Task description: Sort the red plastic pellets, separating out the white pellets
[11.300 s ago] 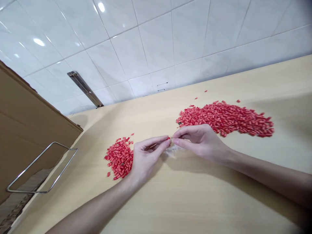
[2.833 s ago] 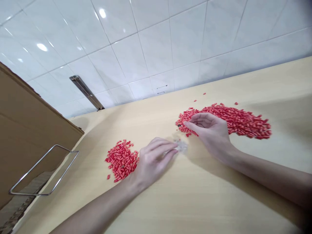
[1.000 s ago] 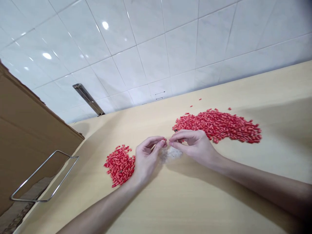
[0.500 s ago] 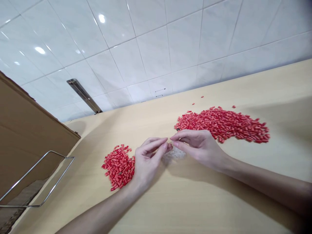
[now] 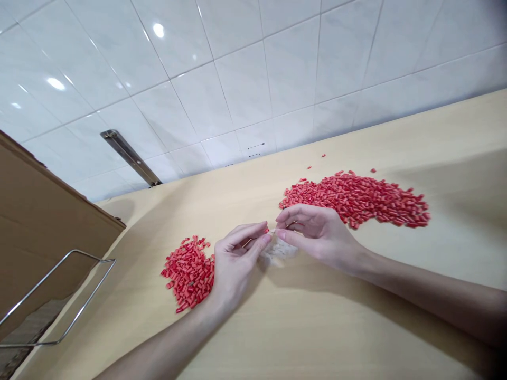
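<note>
My left hand (image 5: 240, 250) is closed in a pinch, and a small red plastic piece (image 5: 266, 230) shows at its fingertips. Right beside it, my right hand (image 5: 322, 235) has thumb and forefinger brought together; a tiny pale bit (image 5: 272, 230) seems to stick out from them, too small to name. Under the fingertips lies a small heap of whitish, see-through pieces (image 5: 279, 250), partly covered by the hands. A smaller pile of short red tube-like pieces (image 5: 190, 274) touches the outer side of my left hand in view.
Behind my right hand spreads a larger pile of red pieces (image 5: 368, 198), with a few strays near it. A cardboard box (image 5: 51, 227) and a bent metal wire frame (image 5: 85, 306) stand at the left. A metal bar (image 5: 132, 158) leans on the tiled wall (image 5: 241, 79) behind the table (image 5: 301, 332).
The fingers of both hands have shifted slightly, and the red piece now shows at my left fingertips. My right hand's fingers are a little more arched. The whole view has moved slightly.
</note>
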Action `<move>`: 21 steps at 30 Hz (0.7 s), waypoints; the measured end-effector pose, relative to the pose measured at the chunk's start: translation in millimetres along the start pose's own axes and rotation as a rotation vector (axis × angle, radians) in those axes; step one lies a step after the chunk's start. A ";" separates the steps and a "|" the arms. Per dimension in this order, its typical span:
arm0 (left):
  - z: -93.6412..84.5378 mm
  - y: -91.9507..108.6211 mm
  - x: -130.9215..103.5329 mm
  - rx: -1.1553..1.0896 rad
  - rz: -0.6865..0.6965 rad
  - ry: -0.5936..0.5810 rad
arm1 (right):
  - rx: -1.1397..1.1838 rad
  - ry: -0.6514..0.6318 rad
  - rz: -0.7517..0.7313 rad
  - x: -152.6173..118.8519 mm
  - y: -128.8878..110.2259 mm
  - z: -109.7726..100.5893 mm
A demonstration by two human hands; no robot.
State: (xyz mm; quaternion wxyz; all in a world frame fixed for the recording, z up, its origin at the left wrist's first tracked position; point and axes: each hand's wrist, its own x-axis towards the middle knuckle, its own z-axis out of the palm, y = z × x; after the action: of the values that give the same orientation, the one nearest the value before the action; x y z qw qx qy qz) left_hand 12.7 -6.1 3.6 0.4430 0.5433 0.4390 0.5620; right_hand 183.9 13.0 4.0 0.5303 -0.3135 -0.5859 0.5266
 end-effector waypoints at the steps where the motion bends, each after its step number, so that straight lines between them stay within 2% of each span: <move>1: 0.1 0.2 -0.1 0.004 0.001 0.004 | -0.001 0.000 0.004 -0.1 -0.3 0.1; 15: 0.2 1.3 -2.0 0.048 0.072 0.028 | 0.022 -0.001 0.010 0.0 -2.0 1.2; 21: -1.4 2.4 -3.3 0.047 0.063 0.001 | 0.052 -0.045 0.097 0.8 -3.0 -1.4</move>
State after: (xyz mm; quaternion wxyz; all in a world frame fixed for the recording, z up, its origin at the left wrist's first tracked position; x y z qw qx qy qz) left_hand 11.3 -9.9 5.2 0.4121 0.5667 0.4351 0.5654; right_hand 185.6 13.4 6.9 0.4989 -0.3153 -0.5680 0.5737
